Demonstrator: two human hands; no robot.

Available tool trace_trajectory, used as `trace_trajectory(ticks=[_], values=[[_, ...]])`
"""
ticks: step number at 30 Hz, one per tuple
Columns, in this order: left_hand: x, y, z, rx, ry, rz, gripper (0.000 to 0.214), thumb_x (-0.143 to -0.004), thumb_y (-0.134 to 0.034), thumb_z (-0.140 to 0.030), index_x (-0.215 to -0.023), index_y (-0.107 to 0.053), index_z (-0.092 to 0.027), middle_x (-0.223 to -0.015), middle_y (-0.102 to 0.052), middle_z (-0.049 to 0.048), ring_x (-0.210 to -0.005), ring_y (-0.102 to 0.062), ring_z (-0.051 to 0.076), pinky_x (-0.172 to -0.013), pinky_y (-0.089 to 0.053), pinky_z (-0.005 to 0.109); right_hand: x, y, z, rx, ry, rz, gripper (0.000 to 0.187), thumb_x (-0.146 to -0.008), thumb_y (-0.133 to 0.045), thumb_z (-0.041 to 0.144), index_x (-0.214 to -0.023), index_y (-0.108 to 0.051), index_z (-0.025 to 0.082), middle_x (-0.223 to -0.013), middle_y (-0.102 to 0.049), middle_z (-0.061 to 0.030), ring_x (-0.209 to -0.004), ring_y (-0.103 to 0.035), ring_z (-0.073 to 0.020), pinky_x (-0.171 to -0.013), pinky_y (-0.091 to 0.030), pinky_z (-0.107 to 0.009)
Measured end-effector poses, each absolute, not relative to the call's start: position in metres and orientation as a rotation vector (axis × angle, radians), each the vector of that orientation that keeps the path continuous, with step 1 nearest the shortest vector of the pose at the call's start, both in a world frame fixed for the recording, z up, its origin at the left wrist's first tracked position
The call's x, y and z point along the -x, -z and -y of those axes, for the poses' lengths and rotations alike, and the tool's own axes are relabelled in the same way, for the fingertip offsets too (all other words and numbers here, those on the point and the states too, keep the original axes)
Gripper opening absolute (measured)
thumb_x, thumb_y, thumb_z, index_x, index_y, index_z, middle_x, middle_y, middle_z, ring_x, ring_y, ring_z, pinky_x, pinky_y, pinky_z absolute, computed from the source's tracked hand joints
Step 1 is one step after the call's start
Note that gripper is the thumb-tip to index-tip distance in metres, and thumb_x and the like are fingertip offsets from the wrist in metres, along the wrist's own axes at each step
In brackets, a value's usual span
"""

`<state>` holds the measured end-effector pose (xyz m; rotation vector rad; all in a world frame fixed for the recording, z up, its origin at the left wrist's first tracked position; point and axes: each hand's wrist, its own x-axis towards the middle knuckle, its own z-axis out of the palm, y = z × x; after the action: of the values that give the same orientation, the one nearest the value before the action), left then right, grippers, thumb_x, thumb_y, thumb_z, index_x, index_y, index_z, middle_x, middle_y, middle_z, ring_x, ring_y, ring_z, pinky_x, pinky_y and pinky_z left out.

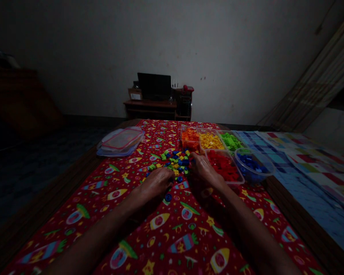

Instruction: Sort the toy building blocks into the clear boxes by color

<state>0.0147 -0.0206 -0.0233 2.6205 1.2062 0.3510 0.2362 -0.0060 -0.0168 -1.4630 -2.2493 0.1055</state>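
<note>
A loose pile of small plastic building bricks [176, 162] in blue, green and yellow lies on the red patterned cloth. At the pile's near left edge is my left hand [159, 178], its fingers curled inward and closed; what is between them, if anything, is hidden. My right hand [204, 167] reaches the pile's right side with fingers bent together, its fingertips beside blue bricks. Whether a brick is in that pinch is too dark to make out. A round blue piece [168, 197] sits apart, just in front of my left hand.
Clear containers hold sorted pieces: orange [190, 137], yellow [211, 141], green [231, 141], red [223, 166] and blue [250, 163]. Stacked plastic lids [120, 141] lie at the left. Beyond the table stands a desk [150, 105] with a monitor [154, 86]; a checked bedspread [312, 160] is at right.
</note>
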Motion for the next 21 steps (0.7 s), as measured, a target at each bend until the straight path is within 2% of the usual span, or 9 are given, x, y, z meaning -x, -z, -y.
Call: trace_trajectory(ticks=[3, 7, 10, 13, 17, 21], values=[[-0.010, 0.025, 0.007, -2.478, -0.407, -1.212, 0.021, -0.078, -0.053, -0.022, -0.093, -0.067, -0.019, -0.089, -0.068, 0.0036, -0.081, -0.062, 0.018, -0.072, -0.045, 0.025, -0.232, 0.006, 0.007, 1.383, -0.238, 2.203, 0.025, -0.083, -0.046, 0.014, -0.105, -0.058, 0.013, -0.090, -0.062, -0.0078, -0.084, -0.054, -0.0170, -0.076, -0.039, -0.027], [0.005, 0.016, -0.007, -2.430, -0.400, -1.320, 0.024, -0.077, -0.054, -0.027, -0.096, -0.067, -0.020, -0.086, -0.069, 0.0025, -0.076, -0.063, 0.018, -0.067, -0.045, 0.024, -0.219, 0.012, 0.012, 1.264, -0.383, 2.344, 0.021, -0.082, -0.052, 0.016, -0.101, -0.061, 0.014, -0.088, -0.063, -0.0057, -0.080, -0.055, -0.0155, -0.073, -0.040, -0.026], [0.014, 0.007, -0.006, -2.464, -0.304, -1.310, 0.026, -0.077, -0.055, -0.027, -0.099, -0.067, -0.021, -0.088, -0.069, 0.0020, -0.077, -0.063, 0.018, -0.068, -0.045, 0.023, -0.210, 0.027, 0.024, 1.173, -0.271, 2.450, 0.022, -0.083, -0.052, 0.015, -0.104, -0.058, 0.012, -0.090, -0.061, -0.0084, -0.083, -0.054, -0.0174, -0.075, -0.042, -0.028], [0.010, 0.006, 0.005, -2.507, -0.164, -1.235, 0.025, -0.077, -0.056, -0.024, -0.100, -0.066, -0.023, -0.088, -0.069, 0.0011, -0.079, -0.063, 0.017, -0.068, -0.044, 0.022, -0.204, 0.043, 0.040, 1.128, -0.081, 2.451, 0.034, -0.083, -0.048, 0.009, -0.117, -0.052, 0.012, -0.100, -0.059, -0.0116, -0.093, -0.052, -0.0202, -0.084, -0.043, -0.033], [-0.006, 0.013, 0.026, -2.642, -0.108, -1.314, 0.015, -0.079, -0.056, -0.022, -0.091, -0.065, -0.020, -0.088, -0.067, 0.0048, -0.080, -0.062, 0.018, -0.069, -0.045, 0.024, -0.199, 0.051, 0.050, 1.098, 0.009, 2.486, 0.042, -0.082, -0.046, 0.005, -0.123, -0.048, 0.012, -0.106, -0.057, -0.0135, -0.101, -0.049, -0.0221, -0.091, -0.041, -0.037], [-0.015, 0.015, 0.034, -2.720, -0.053, -1.393, 0.012, -0.080, -0.051, -0.018, -0.083, -0.063, -0.017, -0.081, -0.065, 0.0067, -0.075, -0.061, 0.019, -0.068, -0.045, 0.026, -0.198, 0.038, 0.041, 1.170, -0.154, 2.468, 0.034, -0.081, -0.046, 0.006, -0.114, -0.053, 0.011, -0.094, -0.060, -0.0117, -0.088, -0.052, -0.0194, -0.081, -0.043, -0.033]])
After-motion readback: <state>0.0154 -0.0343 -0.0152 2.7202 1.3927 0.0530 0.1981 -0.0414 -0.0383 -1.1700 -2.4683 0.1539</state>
